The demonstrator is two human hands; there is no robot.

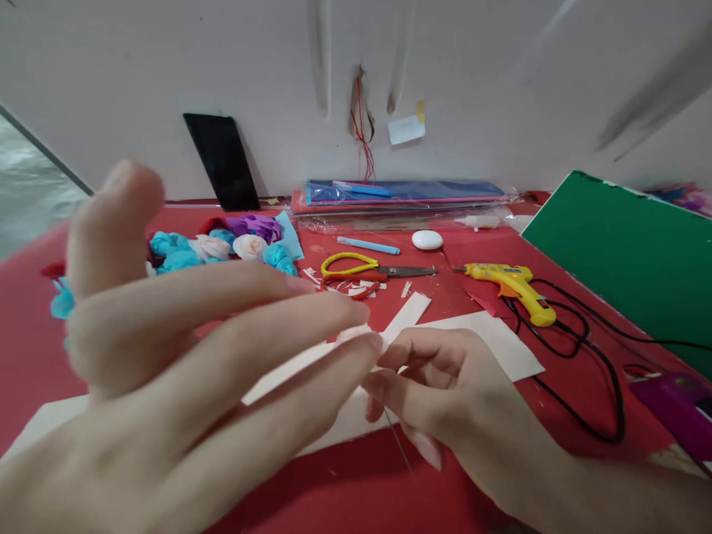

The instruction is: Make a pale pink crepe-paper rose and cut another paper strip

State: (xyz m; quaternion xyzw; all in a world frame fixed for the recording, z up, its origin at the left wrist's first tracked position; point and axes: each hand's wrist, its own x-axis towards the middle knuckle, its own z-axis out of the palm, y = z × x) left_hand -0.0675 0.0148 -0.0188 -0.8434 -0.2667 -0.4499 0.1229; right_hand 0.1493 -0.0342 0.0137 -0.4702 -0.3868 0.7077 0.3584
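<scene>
A small, gathered piece of pale crepe-like paper (pixel 354 333) is between my hands, mostly covered by fingers. My left hand (pixel 211 371) fills the near left, back towards me. Its index and middle fingertips press on the paper, one finger sticks up, and the thumb is hidden. From the right, my right hand (pixel 445 393) pinches the paper's lower end between thumb and fingers. A thin wire or thread (pixel 401 447) hangs below that pinch. Cream paper sheets (pixel 489 337) lie beneath both hands on the red table (pixel 334 489).
Scissors (pixel 383 271) lie beyond my hands among paper scraps, near a blue pen (pixel 368 245) and a white oval object (pixel 427 239). A yellow glue gun (pixel 512 285) and its black cord (pixel 617 400) are right. Crepe flowers (pixel 250 246) sit left; a green board (pixel 628 252) stands right.
</scene>
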